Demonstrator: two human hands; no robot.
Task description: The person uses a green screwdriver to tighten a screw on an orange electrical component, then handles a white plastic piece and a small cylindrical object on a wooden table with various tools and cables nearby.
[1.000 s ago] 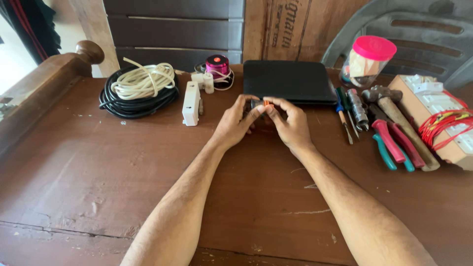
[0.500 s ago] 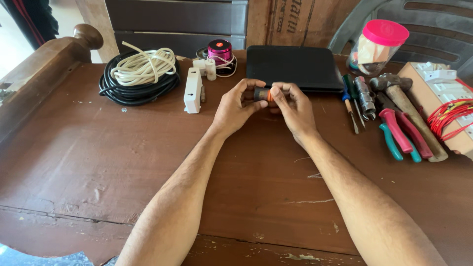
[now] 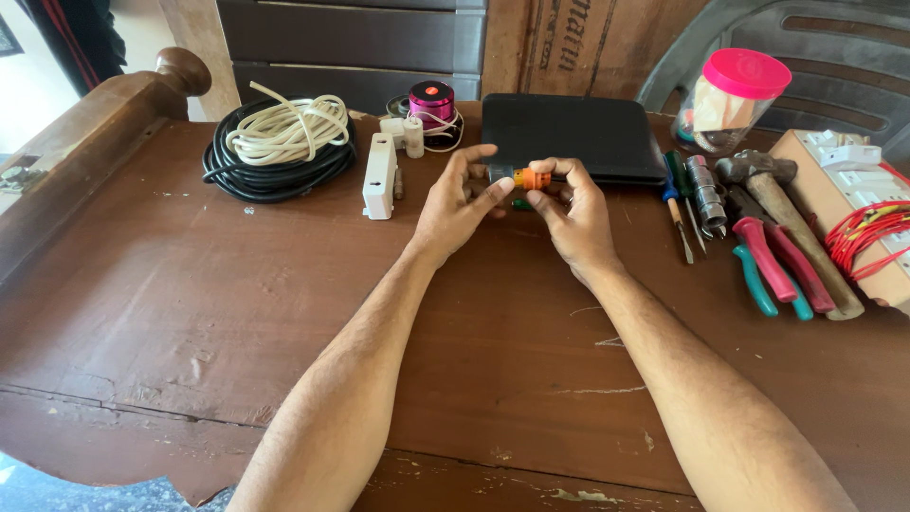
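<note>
Between both sets of fingers, a small orange-and-dark cylindrical part [image 3: 527, 177] is pinched just above the surface [image 3: 284, 313], in front of the flat black case [image 3: 569, 136]. The left hand [image 3: 458, 201] grips its dark end, index finger raised; the right hand [image 3: 575, 214] pinches the orange end (a green bit shows beneath). Both forearms reach in from the near edge. Right of them lie screwdrivers [image 3: 678, 204], pliers [image 3: 770, 266] and a hammer [image 3: 782, 218], a pink-lidded jar [image 3: 732, 100] behind. Left sit a white block [image 3: 380, 175] and coiled cables [image 3: 280, 145]. The near surface is open.
</note>
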